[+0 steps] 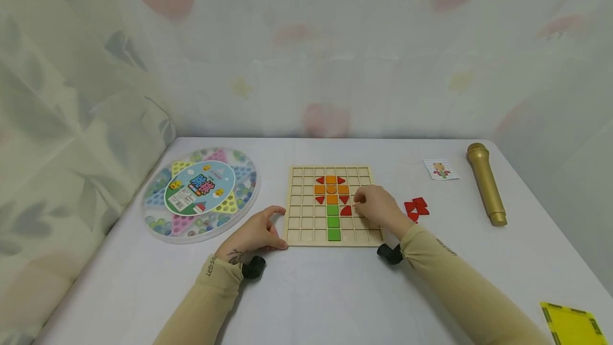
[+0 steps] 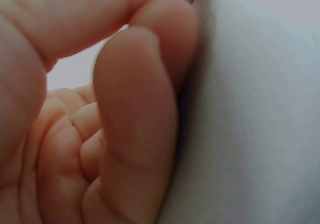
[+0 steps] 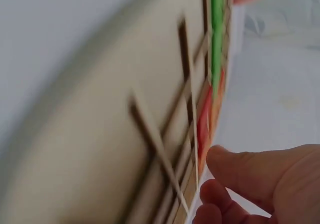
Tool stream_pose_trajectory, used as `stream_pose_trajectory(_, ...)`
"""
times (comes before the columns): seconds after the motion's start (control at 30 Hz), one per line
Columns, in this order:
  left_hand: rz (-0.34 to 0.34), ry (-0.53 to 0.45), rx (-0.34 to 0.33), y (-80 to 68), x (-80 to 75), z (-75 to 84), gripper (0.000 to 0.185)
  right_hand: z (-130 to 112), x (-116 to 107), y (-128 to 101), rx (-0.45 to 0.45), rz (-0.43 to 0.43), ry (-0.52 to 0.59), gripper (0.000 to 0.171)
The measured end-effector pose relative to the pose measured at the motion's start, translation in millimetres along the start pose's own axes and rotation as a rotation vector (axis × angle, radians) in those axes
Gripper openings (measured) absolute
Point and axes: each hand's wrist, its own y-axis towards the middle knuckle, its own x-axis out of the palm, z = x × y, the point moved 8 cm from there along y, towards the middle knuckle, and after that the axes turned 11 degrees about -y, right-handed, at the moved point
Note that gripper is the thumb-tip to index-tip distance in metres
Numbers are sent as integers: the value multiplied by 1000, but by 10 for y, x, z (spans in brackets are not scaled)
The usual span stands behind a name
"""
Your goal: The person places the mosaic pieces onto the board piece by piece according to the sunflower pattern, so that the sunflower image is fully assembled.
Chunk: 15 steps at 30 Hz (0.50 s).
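A wooden grid board point(image 1: 311, 237) lies flat on the table with orange, red and green tiles in a flower-like pattern. My left hand point(image 1: 256, 230) is at its lower left, thumb at the corner and forefinger against the left edge. In the left wrist view my left fingers point(image 2: 135, 114) are loosely bent. Over the board's right side is my right hand point(image 1: 378, 207), fingertips beside a red quarter-round tile point(image 1: 346, 210). The right wrist view shows the right thumb point(image 3: 240, 169) and bent fingers a little apart, with no piece visible between them.
Several loose red tiles point(image 1: 421, 202) lie right of the board. Beyond them are a small picture card point(image 1: 440, 169) and a gold microphone point(image 1: 487, 185). A round marble game box point(image 1: 201, 193) sits at left, a yellow frame point(image 1: 572, 323) at the lower right.
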Motion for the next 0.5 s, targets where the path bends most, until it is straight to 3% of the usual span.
stream_pose_trajectory(0.27, 5, 3, 7, -11, -1, 7, 82, 584, -298, -65, 119, 8, -38, 23)
stream_pose_trajectory(0.5, 0, 3, 14, -12, 4, 12, 82, 1088, -442, -205, 240, -38, -72, 33)
